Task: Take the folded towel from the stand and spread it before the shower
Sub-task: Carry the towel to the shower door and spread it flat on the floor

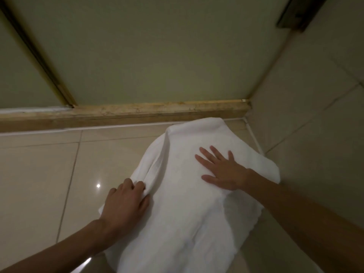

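Towel is down on the glossy tile floor, white and still partly doubled over, with a long fold ridge running along its left side. Its far end reaches right up to the stone curb at the foot of the shower, in the corner where the curb meets the tiled wall on the right.

Stuff you can't really see: the near end of the towel runs off the bottom of the frame, so no idea how long it is. The right forearm crosses over its right edge and hides part of it. The left hand's fingertips are buried in the fold on the left edge. That hand has its fingers curled and is pinching the folded cloth there. The right hand is the easy one: flat on top of the towel, fingers spread wide, palm pressing down.

Behind the curb there's a pale greenish glass panel with a brassy frame strip slanting down on the left; it's too murky to see anything through it. Top right corner has some dark object cut off by the frame, and I can't tell what it is. The whole shot is dim and a bit soft, with one bright light glint on the floor by the left hand.
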Demonstrator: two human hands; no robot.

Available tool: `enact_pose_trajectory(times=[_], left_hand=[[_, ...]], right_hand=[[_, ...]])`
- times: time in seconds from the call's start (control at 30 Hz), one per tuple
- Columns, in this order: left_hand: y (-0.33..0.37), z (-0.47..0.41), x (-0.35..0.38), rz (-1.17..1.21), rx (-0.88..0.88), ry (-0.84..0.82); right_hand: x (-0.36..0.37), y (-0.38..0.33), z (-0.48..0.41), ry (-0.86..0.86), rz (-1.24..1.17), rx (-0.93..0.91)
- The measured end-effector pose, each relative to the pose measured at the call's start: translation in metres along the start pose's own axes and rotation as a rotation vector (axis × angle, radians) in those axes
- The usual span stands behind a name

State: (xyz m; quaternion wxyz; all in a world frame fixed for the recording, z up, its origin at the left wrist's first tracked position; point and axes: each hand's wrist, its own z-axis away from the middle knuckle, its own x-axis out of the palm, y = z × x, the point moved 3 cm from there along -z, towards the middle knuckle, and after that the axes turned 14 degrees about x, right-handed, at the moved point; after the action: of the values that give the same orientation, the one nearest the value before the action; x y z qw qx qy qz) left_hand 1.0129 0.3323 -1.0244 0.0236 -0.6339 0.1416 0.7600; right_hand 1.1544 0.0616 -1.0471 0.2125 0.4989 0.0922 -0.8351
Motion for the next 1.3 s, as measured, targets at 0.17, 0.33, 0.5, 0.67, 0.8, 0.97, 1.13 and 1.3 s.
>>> enact_pose_trajectory(times=[0.17, 0.33, 0.5, 0.67, 0.8, 0.97, 1.13, 1.3], left_hand=[[0.005, -0.002, 0.002, -0.004, 0.096, 0.137], [0.008, -0.005, 0.004, -0.016, 0.091, 0.169], [0.009, -0.009, 0.005, -0.021, 0.079, 0.201], [0.014, -0.015, 0.004, -0.008, 0.040, 0.197], [0.016, -0.015, 0.009, 0.029, -0.021, 0.163], [0.017, -0.012, 0.010, 0.058, -0.088, 0.086], [0.024, 0.004, 0.007, 0.109, -0.125, 0.065], [0.032, 0.035, 0.003, 0.187, -0.101, 0.018]], right_hand=[[-0.007, 0.004, -0.008, 0.010, 0.017, -0.041], [-0.013, 0.014, -0.023, 0.018, 0.014, -0.098], [-0.019, 0.022, -0.036, 0.019, 0.027, -0.131], [-0.025, 0.026, -0.047, 0.004, -0.025, -0.115], [-0.026, 0.010, -0.043, 0.025, -0.070, 0.015], [-0.027, -0.029, -0.030, 0.064, -0.169, 0.196], [-0.038, -0.070, -0.015, 0.213, -0.275, 0.287], [-0.068, -0.103, -0.024, 0.241, -0.763, 0.416]])
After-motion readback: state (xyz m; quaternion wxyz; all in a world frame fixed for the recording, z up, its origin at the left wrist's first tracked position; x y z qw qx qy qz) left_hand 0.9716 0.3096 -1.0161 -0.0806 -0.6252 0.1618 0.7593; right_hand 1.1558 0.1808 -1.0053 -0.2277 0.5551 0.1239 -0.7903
